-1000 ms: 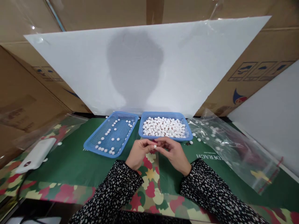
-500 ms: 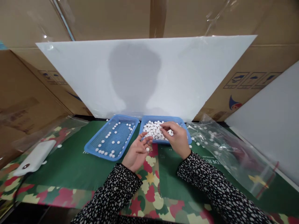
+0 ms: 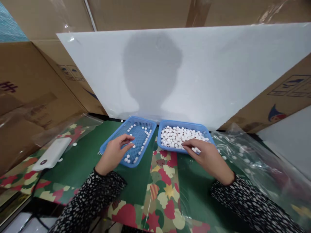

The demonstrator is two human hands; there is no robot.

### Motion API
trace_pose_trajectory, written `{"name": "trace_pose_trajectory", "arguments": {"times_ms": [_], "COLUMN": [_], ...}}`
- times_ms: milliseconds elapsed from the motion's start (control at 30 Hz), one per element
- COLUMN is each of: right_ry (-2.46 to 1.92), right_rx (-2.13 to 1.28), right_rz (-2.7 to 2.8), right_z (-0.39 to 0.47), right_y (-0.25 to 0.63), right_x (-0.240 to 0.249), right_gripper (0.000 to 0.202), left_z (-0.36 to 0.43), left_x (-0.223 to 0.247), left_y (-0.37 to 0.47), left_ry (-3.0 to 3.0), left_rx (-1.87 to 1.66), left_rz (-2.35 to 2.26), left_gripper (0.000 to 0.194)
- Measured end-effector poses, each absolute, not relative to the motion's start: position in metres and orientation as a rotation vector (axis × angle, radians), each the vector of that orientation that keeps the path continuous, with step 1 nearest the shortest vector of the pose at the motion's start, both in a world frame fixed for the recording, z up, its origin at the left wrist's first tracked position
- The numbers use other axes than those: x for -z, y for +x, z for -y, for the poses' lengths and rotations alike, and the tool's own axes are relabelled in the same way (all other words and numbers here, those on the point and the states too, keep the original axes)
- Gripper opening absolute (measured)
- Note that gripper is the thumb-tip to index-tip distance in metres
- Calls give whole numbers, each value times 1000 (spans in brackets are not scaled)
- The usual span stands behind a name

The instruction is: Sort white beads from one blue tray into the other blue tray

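Over the left blue mesh basket (image 3: 139,138) hovers my left hand (image 3: 112,156), palm down, thumb and fingertips apart. Small white balls lie scattered inside that basket, one ball (image 3: 134,146) close to the thumb tip; part of the basket is hidden behind the hand. My right hand (image 3: 209,159) reaches to the front of the right blue basket (image 3: 170,149), which holds a heap of white balls (image 3: 177,136). Its thumb and index finger come together at the tips. Whether a ball is between them, I cannot make out.
A clear plastic bag (image 3: 257,161) with white balls lies at the right. On the left are a white device (image 3: 53,153) with a black cable and loose balls. A white board (image 3: 206,71) leans against cardboard boxes (image 3: 36,74) behind the baskets.
My left hand has moved left from the front of the right basket to above the left one and turned palm down; the ball seen at its fingers has left them. The view has shifted.
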State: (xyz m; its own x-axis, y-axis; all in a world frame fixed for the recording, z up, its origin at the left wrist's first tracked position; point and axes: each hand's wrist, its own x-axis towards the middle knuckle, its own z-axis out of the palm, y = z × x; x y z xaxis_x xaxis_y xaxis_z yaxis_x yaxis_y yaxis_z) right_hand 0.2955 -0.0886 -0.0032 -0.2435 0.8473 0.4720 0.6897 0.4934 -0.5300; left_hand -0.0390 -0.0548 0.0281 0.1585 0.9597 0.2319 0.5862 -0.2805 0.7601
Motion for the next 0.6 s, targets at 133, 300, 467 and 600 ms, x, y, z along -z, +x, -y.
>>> {"name": "trace_pose_trajectory", "arguments": {"times_ms": [133,300,467,600], "right_ry": [-1336,-1382,-1373,-1408], "right_rx": [-230,-183,-220,-291], "right_rz": [1971,1920,1904,1907], "right_z": [104,118,134,147], "right_y": [312,320,319,325], "right_x": [12,30,35,35], "right_gripper": [16,15,13,12], "left_z": [27,-43,-93,-100], "left_x": [-45,-38,2,8], "left_y": [-56,-24,4,6], "left_ry": [2203,2367,2493,2592], "left_rx": [-537,-188,-161,-132], "left_rz": [-1376,-1322,-1371,-1291], "left_gripper": [33,29,22,14]}}
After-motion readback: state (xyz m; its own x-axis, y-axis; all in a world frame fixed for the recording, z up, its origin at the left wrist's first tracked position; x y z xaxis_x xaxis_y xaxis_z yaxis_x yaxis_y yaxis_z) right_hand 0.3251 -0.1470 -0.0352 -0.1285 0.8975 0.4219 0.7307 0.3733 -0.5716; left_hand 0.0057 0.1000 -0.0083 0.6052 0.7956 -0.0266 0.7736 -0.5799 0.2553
